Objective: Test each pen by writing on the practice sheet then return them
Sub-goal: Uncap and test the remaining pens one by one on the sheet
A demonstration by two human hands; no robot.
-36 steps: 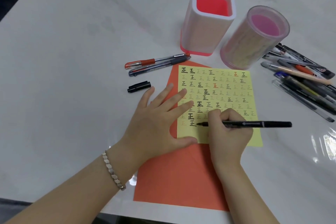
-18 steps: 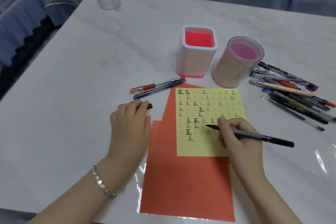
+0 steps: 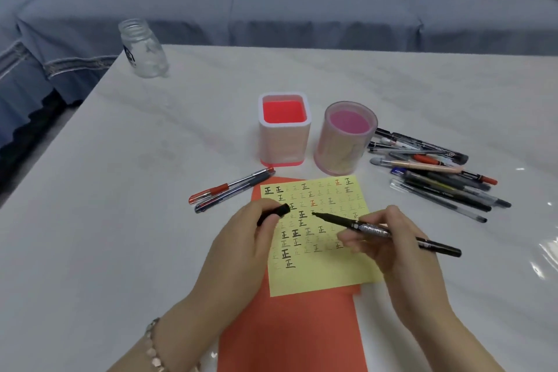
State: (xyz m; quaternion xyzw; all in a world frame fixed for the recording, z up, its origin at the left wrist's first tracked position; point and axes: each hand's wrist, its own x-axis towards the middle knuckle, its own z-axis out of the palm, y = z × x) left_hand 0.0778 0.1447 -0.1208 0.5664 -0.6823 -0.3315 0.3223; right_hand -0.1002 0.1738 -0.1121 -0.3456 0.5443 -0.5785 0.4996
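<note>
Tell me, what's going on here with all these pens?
A person's right hand holds an uncapped black marker above the yellow practice sheet, its tip aimed at the cap pinched in the left hand, likely for recapping. Left of the sheet lie two pens; a pile of pens lies right of the two holders.

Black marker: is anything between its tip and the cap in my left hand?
Nothing visible. The black marker, held by the right hand, points its tip at the cap pinched in the left hand, with only open air above the practice sheet between them.
</note>
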